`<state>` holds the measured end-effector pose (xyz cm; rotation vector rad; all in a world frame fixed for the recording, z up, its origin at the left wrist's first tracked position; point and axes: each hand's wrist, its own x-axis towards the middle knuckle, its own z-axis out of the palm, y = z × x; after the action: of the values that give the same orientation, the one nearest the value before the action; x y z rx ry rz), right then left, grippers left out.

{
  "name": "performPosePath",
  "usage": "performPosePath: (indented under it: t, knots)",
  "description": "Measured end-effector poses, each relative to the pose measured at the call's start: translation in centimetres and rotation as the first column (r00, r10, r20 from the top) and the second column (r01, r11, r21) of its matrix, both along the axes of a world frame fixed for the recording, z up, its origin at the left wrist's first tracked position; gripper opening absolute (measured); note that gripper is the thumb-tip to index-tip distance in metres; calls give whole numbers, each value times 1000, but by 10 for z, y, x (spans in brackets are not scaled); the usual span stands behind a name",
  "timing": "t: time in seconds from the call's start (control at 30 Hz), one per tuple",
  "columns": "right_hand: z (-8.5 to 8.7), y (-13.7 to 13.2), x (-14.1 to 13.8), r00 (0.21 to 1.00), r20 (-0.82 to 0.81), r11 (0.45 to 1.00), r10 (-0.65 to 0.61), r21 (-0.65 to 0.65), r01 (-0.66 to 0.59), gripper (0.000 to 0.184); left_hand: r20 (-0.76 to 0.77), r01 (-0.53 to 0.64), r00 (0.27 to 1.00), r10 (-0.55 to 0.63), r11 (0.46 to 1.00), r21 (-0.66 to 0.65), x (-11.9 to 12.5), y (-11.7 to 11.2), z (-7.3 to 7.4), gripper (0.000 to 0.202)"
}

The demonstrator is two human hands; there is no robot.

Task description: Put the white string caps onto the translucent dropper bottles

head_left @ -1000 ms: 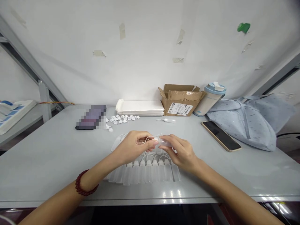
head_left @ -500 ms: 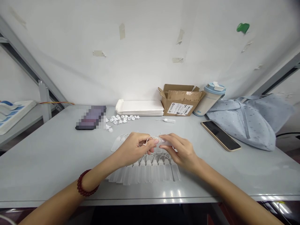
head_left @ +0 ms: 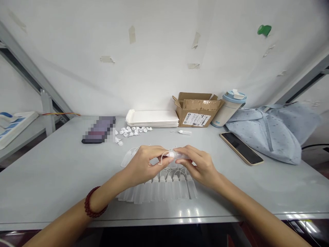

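Between my hands a small translucent squeeze bottle [head_left: 179,156] lies nearly level, its white nozzle cap [head_left: 170,154] pointing left with a thin strap looping off it. My right hand [head_left: 202,164] is closed around the bottle's body. With thumb and fingers my left hand [head_left: 145,163] pinches at the cap end. Below the hands, a row of similar translucent bottles [head_left: 161,190] lies side by side on the grey table [head_left: 218,209], necks pointing away from me. Part of a second row of bottles [head_left: 126,158] shows behind my left hand; the rest is hidden.
Several loose white caps [head_left: 133,130] lie beside a dark phone [head_left: 100,130]. A stack of white envelopes [head_left: 154,118], an open cardboard box [head_left: 197,111] and a tumbler [head_left: 228,109] stand along the wall. One capped bottle [head_left: 185,132], another phone [head_left: 241,149] and a blue bag [head_left: 267,133] are farther right.
My left fingers have shifted on the cap end, so the white nozzle cap now shows more plainly. The bottle stays in nearly the same place in my right hand.
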<state>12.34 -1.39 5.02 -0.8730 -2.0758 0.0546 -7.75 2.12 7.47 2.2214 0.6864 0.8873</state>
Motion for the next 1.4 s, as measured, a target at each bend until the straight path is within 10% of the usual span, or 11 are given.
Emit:
performPosePath:
  t: [0.2, 0.57, 0.73, 0.97, 1.2, 1.4]
  knots:
    - [-1, 1, 1, 996, 75, 990, -48, 132, 38, 24, -84, -21, 996, -1, 966, -258, 2, 1, 4, 35]
    - [-5, 1, -1, 988, 92, 928, -127, 364, 86, 25, 103, 111, 993, -56, 742, -661, 2, 5, 1, 42]
    - [-2, -2, 0, 989, 109, 959, -102, 274, 69, 19, 42, 118, 993, -114, 824, -554, -1, 3, 7, 33]
    - [1, -4, -2, 997, 58, 998, -46, 53, 43, 24, -50, 9, 999, -13, 997, -80, -5, 0, 10, 19]
    - [-2, -1, 0, 996, 75, 987, -54, 156, 42, 19, -75, 84, 987, -141, 858, -507, -1, 2, 11, 44]
    - [-5, 0, 1, 991, 120, 986, -62, 162, 42, 21, -38, 100, 989, -141, 847, -522, -1, 0, 10, 38]
